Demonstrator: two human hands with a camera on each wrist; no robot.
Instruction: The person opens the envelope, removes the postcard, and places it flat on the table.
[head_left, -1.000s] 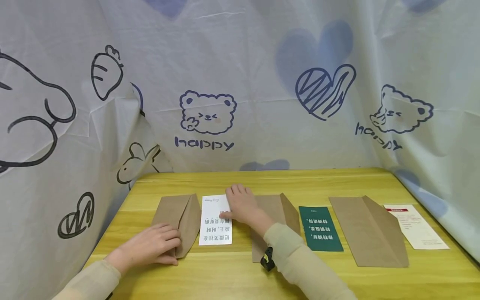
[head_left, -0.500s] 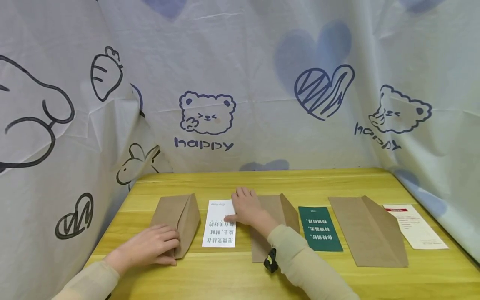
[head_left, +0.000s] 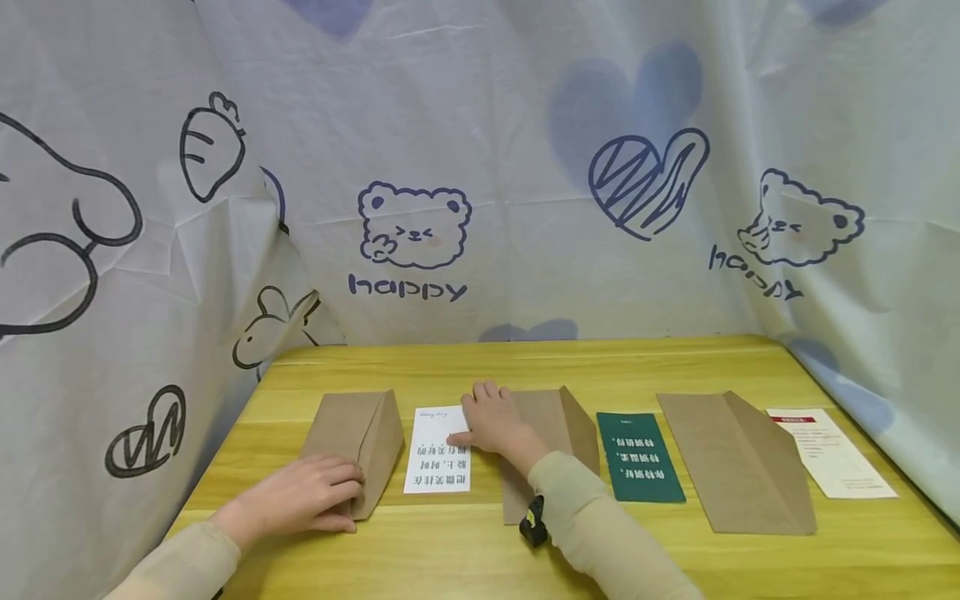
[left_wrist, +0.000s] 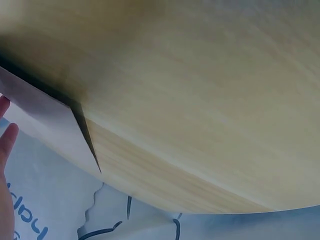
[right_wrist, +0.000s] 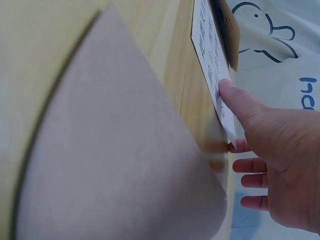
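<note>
A brown paper envelope (head_left: 345, 425) lies at the left of the table, its flap side toward the right. My left hand (head_left: 303, 492) holds it by the lower part, fingers curled over the flap and thumb at the bottom edge. In the left wrist view only two digits show beside the envelope (left_wrist: 50, 120). To the right is a white card (head_left: 435, 458) with printed characters. My right hand (head_left: 498, 421) pinches its upper right edge; the right wrist view has the thumb on the face of the card (right_wrist: 210, 60) and the index finger by its edge.
A second brown envelope (head_left: 525, 492) lies partly under my right forearm. Further right are a green card (head_left: 641, 458), a third envelope (head_left: 738, 467) and a cream card (head_left: 840, 458) partly behind it. Printed white cloth (head_left: 525, 250) stands round the wooden table (head_left: 420, 550).
The white card and my right hand have shifted slightly right and nearer. My left hand stays on the left envelope, whose flap edge has moved very little.
</note>
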